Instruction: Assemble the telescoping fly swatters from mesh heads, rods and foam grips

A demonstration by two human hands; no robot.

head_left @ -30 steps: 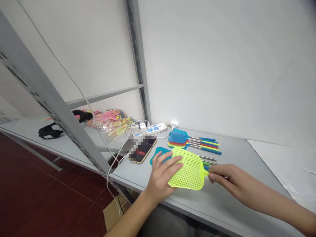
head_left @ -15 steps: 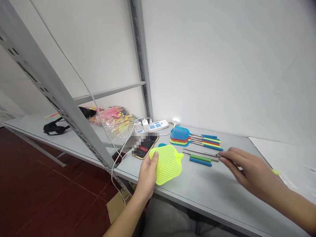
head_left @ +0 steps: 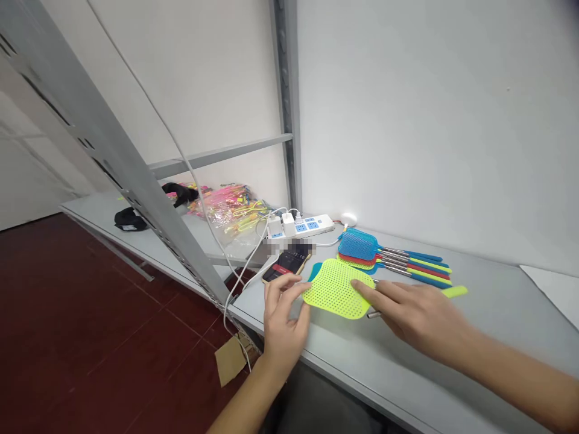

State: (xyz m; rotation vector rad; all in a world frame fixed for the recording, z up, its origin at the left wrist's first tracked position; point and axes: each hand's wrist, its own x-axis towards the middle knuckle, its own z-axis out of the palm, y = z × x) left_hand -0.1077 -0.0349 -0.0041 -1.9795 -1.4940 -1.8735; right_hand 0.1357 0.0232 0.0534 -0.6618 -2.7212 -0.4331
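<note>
A yellow-green perforated fly swatter head is held over the table's front part. My left hand pinches its left edge between thumb and fingers. My right hand is closed round a thin metal rod, whose end pokes out below the fingers, and its index finger lies on the swatter head. A yellow-green handle shows beyond the right hand; whether it joins the rod is hidden. Behind lies a stack of fly swatters with blue and other coloured heads. A teal piece peeks out behind the yellow-green head.
A phone lies beside my left hand, near a white power strip with plugs and cables. Metal shelf posts rise at the left. A bag of colourful items and a black strapped item lie on the farther shelf.
My right hand has moved left to the swatter head, bringing the rod beside it. My left hand has shifted its hold to the head's edge, and the head has turned flatter. The view has shifted left.
</note>
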